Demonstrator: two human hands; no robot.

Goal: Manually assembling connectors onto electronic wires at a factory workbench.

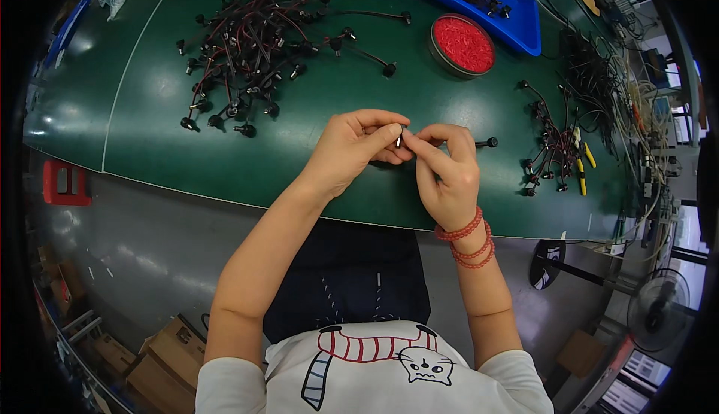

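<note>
Near the front edge of the green table, my left hand [356,141] pinches a small black connector with a shiny metal tip [399,141] between thumb and forefinger. My right hand [449,165] meets it there, its thumb and forefinger closed at the same piece. To the right of that hand a black round cable end [490,142] sticks out, seemingly of the same short cable lead; the middle of the lead is hidden behind my fingers. Beyond my hands stands a round tin [434,47] filled with small red pieces [464,43].
A large tangled pile of black and dark red cable leads [255,51] lies at the far left. At the back is a blue tray [528,28] with more leads. On the right lie a smaller bunch of leads [550,141], yellow-handled pliers [580,174] and tangled black cables [592,69].
</note>
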